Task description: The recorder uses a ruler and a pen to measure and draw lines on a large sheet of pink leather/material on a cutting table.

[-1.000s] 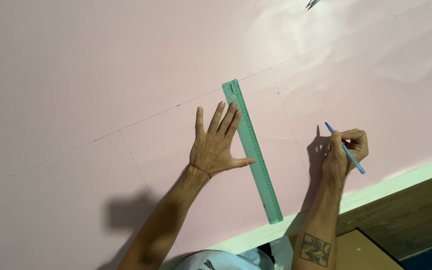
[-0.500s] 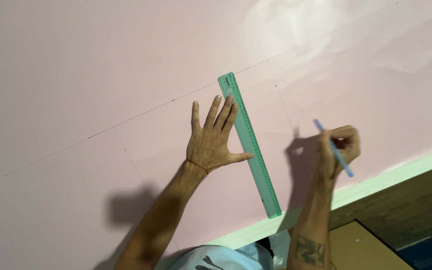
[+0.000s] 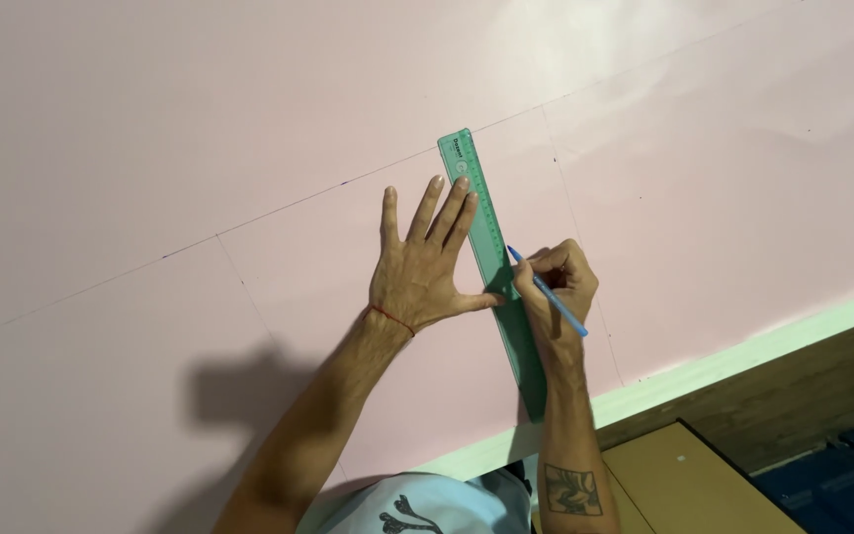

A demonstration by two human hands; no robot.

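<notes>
The right hand (image 3: 557,287), closed in a writing grip on a thin blue pen (image 3: 546,291), has been brought from well apart to the edge of the long green plastic ruler (image 3: 491,259). The ruler is pinned flat on the large pink paper sheet (image 3: 200,129) by the splayed, open left hand (image 3: 425,269), so a line is judged to be starting.

I see no package, sign or screen here. The only labelled thing is the green ruler (image 3: 491,252): a small pale printed mark sits at its top end, just above its scale, on the pink sheet (image 3: 200,119). I cannot tell whether the brown board (image 3: 684,485) below the ruler is a package.
</notes>
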